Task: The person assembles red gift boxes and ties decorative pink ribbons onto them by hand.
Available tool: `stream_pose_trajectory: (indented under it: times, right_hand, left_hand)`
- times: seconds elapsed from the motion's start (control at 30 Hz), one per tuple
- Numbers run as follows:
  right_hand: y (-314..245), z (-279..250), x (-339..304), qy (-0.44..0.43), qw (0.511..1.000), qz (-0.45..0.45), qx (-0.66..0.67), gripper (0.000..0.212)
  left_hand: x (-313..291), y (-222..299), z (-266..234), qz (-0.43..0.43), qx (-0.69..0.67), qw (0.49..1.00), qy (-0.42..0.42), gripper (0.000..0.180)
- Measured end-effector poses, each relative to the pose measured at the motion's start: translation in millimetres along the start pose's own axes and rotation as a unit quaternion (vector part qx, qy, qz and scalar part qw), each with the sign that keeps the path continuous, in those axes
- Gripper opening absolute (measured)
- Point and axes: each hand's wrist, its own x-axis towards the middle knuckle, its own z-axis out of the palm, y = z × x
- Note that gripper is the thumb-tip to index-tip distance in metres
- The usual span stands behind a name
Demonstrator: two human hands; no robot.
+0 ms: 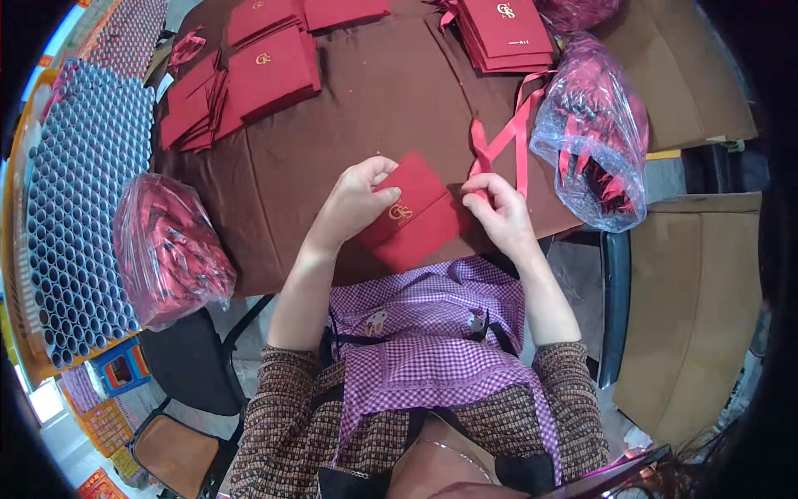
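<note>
My left hand (353, 208) is closed on the left edge of a red paper envelope (432, 229), its thumb lying on the front. The envelope is tilted near the table's front edge, with a gold emblem and a fold line across it. To its right, my right hand (503, 218) pinches a red ribbon (480, 154) between thumb and fingers, close to the envelope's right side. The ribbon runs up across the table and crosses another red ribbon strip (522, 137). Whether the ribbon is attached to the envelope is hidden by the fingers.
Stacks of red envelopes (266, 75) lie at the far left, with another stack (503, 33) at the far right. Plastic bags of red ribbon stand at the left (170, 249) and right (594, 133) edges of the brown-covered table (374, 108). Cardboard (690, 308) stands beyond, right.
</note>
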Motion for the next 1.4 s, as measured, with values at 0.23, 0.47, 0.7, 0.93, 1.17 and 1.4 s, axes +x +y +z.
stream_pose_trajectory:
  times: [0.23,0.47,0.7,0.93,1.17,1.4]
  right_hand:
    - [-21,21,-3,0.021,0.983,-0.118,-0.14,0.01]
    - [-26,35,9,0.05,0.957,-0.17,-0.231,0.014]
    - [-29,36,10,0.055,0.959,-0.147,-0.236,0.014]
    - [-26,37,12,0.068,0.955,-0.156,-0.242,0.009]
    - [-30,36,12,0.083,0.945,-0.177,-0.262,0.011]
    - [-36,41,11,0.1,0.923,-0.2,-0.312,0.014]
  left_hand:
    - [-4,9,16,0.035,0.075,0.996,0.042,0.029]
    - [-7,8,26,0.048,0.084,0.995,0.04,0.03]
    - [-8,19,28,0.032,0.083,0.996,0.032,0.029]
    - [-7,19,30,0.028,0.084,0.996,0.026,0.028]
    - [-10,27,39,0.04,0.141,0.987,0.071,0.028]
    - [-16,33,50,0.183,0.26,0.94,0.125,0.016]
